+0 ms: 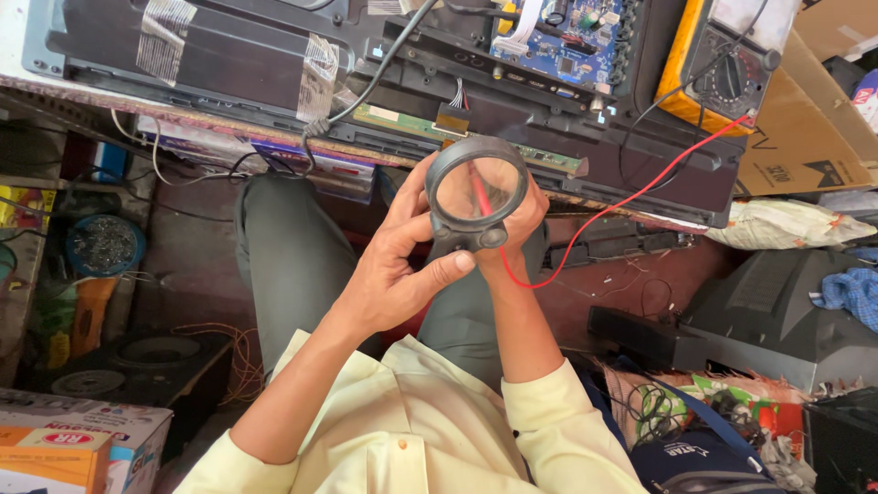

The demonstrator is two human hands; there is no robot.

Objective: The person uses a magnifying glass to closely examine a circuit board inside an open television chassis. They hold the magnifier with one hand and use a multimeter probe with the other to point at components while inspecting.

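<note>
Magnifying glass (476, 190): round lens in dark grey plastic frame, short stub w/ small round knob at bottom edge. Held upright-ish, lens face toward camera, just below front edge of opened black chassis. Red probe (479, 194): slim, tilted, seen through lens; its red lead (631, 194) runs from under the wrist up to the right.

The right hand (523, 220) lies mostly hidden behind the magnifying glass (476, 192), its grip unseen. The yellow multimeter (722, 69) and blue circuit board (572, 37) are cut off by the top edge.
</note>
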